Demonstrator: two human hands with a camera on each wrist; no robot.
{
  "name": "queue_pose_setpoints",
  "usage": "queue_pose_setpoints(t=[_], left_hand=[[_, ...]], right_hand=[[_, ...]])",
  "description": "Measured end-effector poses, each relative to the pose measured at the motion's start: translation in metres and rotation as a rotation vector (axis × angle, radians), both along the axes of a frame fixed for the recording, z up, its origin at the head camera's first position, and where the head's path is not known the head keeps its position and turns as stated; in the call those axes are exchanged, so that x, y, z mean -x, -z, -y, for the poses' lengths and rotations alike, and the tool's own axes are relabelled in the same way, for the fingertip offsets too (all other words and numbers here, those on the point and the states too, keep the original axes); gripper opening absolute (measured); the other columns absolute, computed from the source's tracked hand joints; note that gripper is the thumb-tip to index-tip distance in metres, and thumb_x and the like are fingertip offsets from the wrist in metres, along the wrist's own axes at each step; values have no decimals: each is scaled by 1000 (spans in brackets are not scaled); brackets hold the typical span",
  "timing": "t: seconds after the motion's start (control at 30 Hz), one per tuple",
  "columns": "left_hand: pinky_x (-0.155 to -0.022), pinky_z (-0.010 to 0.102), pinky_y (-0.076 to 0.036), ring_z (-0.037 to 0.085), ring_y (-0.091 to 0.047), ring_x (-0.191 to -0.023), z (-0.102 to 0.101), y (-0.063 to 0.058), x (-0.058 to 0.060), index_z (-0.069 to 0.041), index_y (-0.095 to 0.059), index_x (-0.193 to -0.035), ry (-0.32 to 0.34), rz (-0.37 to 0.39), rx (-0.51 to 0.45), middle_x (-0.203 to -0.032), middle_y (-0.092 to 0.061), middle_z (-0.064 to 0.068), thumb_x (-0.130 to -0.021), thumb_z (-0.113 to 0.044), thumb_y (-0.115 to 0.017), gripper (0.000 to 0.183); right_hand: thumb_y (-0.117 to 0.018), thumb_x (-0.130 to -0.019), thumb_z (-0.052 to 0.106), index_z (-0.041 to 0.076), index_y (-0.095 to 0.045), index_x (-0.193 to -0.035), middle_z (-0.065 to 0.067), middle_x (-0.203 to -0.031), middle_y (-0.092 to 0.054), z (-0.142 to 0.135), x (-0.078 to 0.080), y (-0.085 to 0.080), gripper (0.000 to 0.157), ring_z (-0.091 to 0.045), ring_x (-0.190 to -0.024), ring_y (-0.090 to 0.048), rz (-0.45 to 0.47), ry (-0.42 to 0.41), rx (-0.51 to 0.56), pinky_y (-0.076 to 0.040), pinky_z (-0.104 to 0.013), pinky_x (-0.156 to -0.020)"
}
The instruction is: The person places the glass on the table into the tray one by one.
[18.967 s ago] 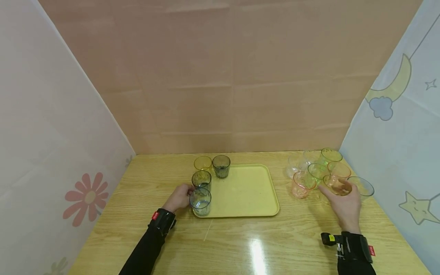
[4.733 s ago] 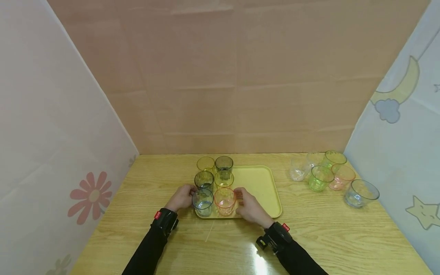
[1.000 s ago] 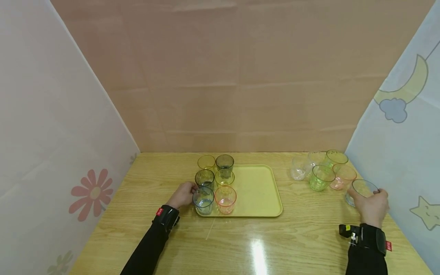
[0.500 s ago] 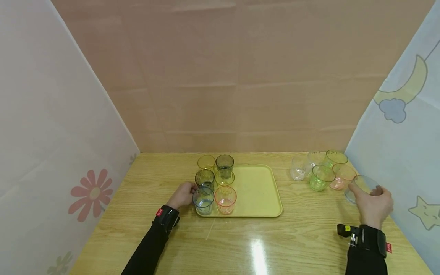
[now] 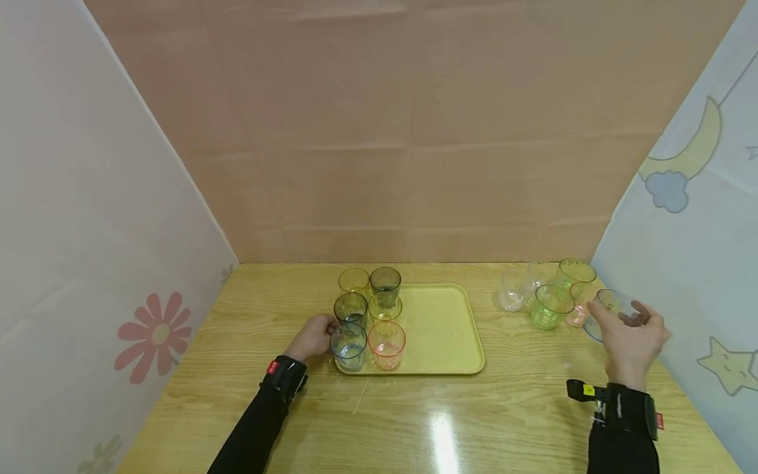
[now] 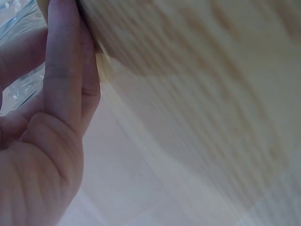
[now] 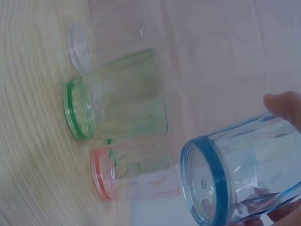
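Observation:
My right hand (image 5: 630,339) grips a clear blue-tinted drinking glass (image 7: 207,174), thumb on one side and fingers on the other. In the right wrist view its thick blue base hangs clear of the table. Close beside it stand a green glass (image 7: 117,101) and a pink glass (image 7: 136,174). At the left rim of the yellow tray (image 5: 441,329), my left hand (image 5: 312,337) holds the edge with bent fingers (image 6: 63,70). Right by these fingertips stand a dark grey glass (image 5: 351,309) and a light blue glass (image 5: 348,345), both on the tray.
Also on the tray are a pink glass (image 5: 387,345), yellow glasses (image 5: 385,309) and a smoky glass (image 5: 385,282). At the back right of the table stand clear glasses (image 5: 510,293) and a yellow-green glass (image 5: 576,270). A brown sheet (image 5: 408,131) closes off the back.
Earlier, an orange-pink glass and a yellow glass joined the tray. Within the last second, my right hand has raised the blue glass off the table and moved slightly left; my left hand stayed put.

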State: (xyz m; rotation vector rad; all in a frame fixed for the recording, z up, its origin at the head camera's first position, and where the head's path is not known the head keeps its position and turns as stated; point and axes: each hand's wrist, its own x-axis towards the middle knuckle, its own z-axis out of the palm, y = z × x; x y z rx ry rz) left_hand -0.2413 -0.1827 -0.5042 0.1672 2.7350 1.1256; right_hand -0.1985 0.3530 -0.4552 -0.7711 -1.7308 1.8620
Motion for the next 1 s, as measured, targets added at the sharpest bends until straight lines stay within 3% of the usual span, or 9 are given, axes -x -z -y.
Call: queue_pose_setpoints(t=[0.17,0.3,0.53,0.63,0.73,0.87,0.9,1.0], left_hand=[[-65,28,-47,16,-55,-75,1,1,1,3,-68,-98,-2,-5,6,-82,-62,6,-87,-3,-69,13],[-66,28,-46,16,-55,-75,1,1,1,2,-69,-97,-7,-11,22,-81,-61,5,-87,-5,-70,12],[-65,29,-46,17,-54,-75,0,0,-1,3,-68,-98,-8,0,24,-82,-61,5,-88,-4,-69,12],[-65,28,-45,17,-54,-74,0,0,0,2,-68,-97,-11,5,23,-81,-60,5,-88,-4,-69,11],[-65,28,-45,17,-53,-73,0,0,0,2,-68,-96,-9,-2,26,-81,-60,5,-88,-4,-69,10],[-65,28,-45,17,-54,-74,0,0,-1,2,-68,-97,-12,-6,22,-81,-61,5,-87,-3,-69,11],[-65,28,-46,17,-54,-74,0,0,-1,2,-68,-97,-12,-5,21,-81,-61,5,-87,-3,-69,11],[-66,29,-46,17,-55,-75,-1,0,-1,3,-68,-97,-10,-4,15,-81,-61,5,-87,-2,-69,12]], right_hand=[[-81,-78,9,25,-31,-126,9,-120,-43,9,3,-3,71,-6,-106,-46,-120,-63,90,-45,-12,-76],[-80,-78,1,23,-32,-128,7,-119,-51,16,5,-9,73,-6,-105,-51,-146,-118,128,-49,-10,-75],[-78,-82,6,17,-39,-138,2,-123,-53,33,10,2,69,-7,-106,-54,-284,-235,-5,-47,-14,-85],[-77,-81,3,14,-40,-137,-1,-122,-53,40,15,5,68,-10,-107,-53,-336,-281,-14,-46,-16,-87],[-77,-81,4,15,-38,-139,1,-123,-54,40,29,18,70,-13,-111,-53,-334,-333,-57,-46,-17,-89],[-79,-82,9,18,-37,-144,1,-128,-55,32,59,63,75,-12,-117,-53,-373,-420,-122,-47,-20,-92],[-79,-82,11,18,-37,-145,0,-129,-55,36,58,63,75,-14,-119,-52,-364,-459,-117,-46,-23,-96],[-80,-82,12,16,-37,-146,-3,-132,-53,40,73,84,77,-17,-122,-52,-402,-516,-103,-46,-25,-98]])
